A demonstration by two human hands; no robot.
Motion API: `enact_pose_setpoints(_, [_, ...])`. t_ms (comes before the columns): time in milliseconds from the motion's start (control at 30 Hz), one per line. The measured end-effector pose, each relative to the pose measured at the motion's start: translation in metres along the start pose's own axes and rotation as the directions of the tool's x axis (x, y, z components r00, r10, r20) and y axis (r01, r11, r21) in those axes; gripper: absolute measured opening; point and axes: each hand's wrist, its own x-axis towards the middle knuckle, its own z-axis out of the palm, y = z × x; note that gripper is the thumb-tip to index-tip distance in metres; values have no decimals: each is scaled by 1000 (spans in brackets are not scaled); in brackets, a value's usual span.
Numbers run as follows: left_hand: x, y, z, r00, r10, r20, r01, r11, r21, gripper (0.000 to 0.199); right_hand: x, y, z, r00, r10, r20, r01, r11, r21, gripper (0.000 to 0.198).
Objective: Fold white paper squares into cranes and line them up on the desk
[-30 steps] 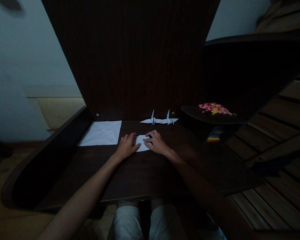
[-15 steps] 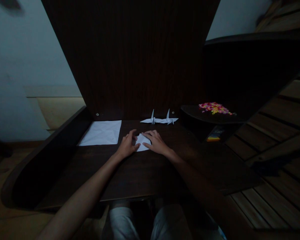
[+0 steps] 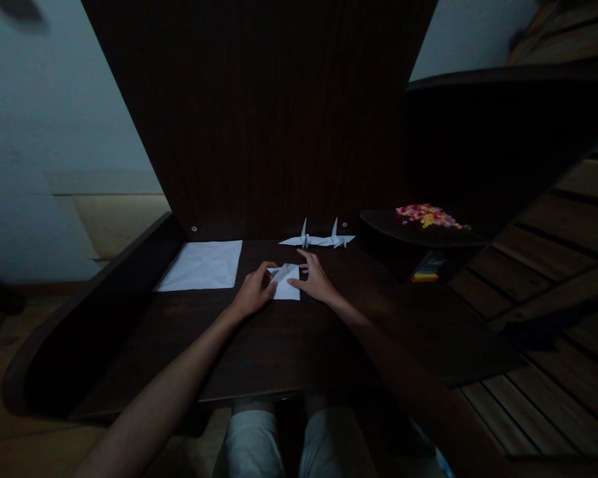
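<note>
A small piece of folded white paper (image 3: 286, 287) lies on the dark desk between my hands, with a raised flap along its top. My left hand (image 3: 254, 290) is closed at the paper's left edge, thumb on top and forefinger curled behind. On the other side, my right hand (image 3: 317, 279) has its fingers spread, the thumb touching the paper's right part and the other fingertips beyond its upper right corner. Two folded white paper cranes (image 3: 306, 240) (image 3: 336, 240) stand farther back, against the upright panel.
A flat, creased white sheet (image 3: 204, 265) lies at the back left of the desk (image 3: 279, 358). On a corner shelf (image 3: 379, 226) at the right is a pile of small pink, red and yellow pieces (image 3: 428, 216). A small box with an orange edge (image 3: 425, 276) sits beneath it.
My right hand has opened and shifted slightly right, uncovering the paper's right part. A flap at the paper's top now stands raised. My left hand has barely moved.
</note>
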Motion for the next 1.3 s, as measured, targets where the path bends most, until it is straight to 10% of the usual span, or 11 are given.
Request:
enact_pose_setpoints(400, [2,1,0,995,29,-96,-33,999,-37,29,6,-1,5,975,208,82,-217,797,563,80])
enact_pose_setpoints(833, [4,-5,2,989,-23,-147,8,994,-105,46,5,-11,0,961,186,206,-270,798,538,49])
enact_pose_setpoints(1300, [7,0,-2,958,-220,185,287,756,-588,57,4,-15,-1,970,153,188,-227,847,482,36])
